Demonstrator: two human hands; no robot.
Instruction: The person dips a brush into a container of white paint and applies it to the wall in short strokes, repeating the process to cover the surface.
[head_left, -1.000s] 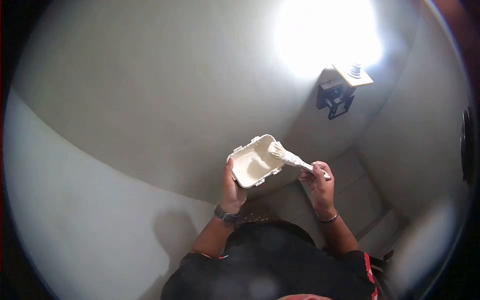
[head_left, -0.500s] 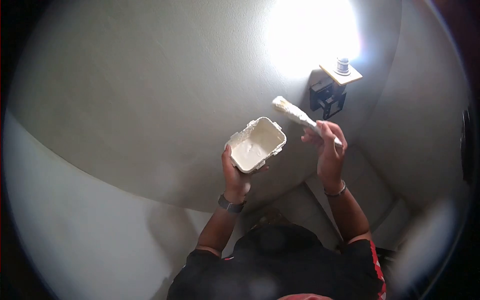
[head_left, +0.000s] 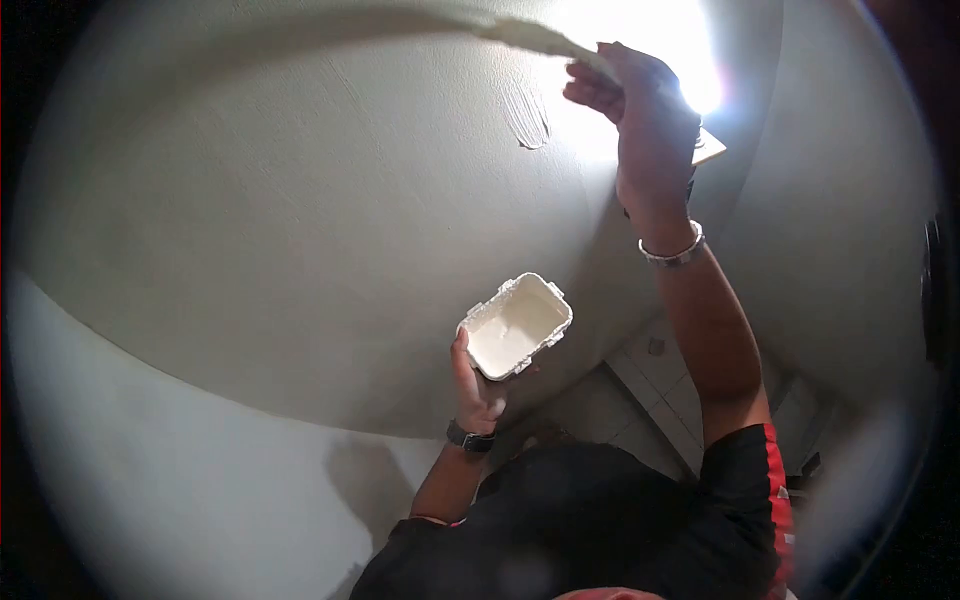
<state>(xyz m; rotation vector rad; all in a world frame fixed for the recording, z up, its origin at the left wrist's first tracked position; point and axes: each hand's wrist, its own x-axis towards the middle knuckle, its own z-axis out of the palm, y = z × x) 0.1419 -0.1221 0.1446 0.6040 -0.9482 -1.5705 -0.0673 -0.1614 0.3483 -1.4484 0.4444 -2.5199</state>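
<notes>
My left hand (head_left: 478, 388) grips a small white plastic tub (head_left: 518, 325) from below and the side, thumb over its near rim. Pale, creamy paint lies inside the tub, and its rim is crusted with the same stuff. Raised high, my right hand (head_left: 648, 105) is closed round the handle of a paintbrush (head_left: 532, 37). The brush head, coated in paint, points left and is at the wall (head_left: 330, 200). Just under the brush, a fresh streak of wet paint (head_left: 526, 115) shows on the wall.
A glaring lamp (head_left: 640, 40) lights the wall behind my right hand. Below it juts a small board (head_left: 709, 147), its bracket mostly hidden by my wrist. Another wall stands at right, a pale surface (head_left: 180, 430) at lower left. Floor tiles (head_left: 665, 385) lie below.
My right hand has risen with the paintbrush from beside the tub to high on the wall. A paint streak has appeared there. My left hand and the tub sit slightly lower in view.
</notes>
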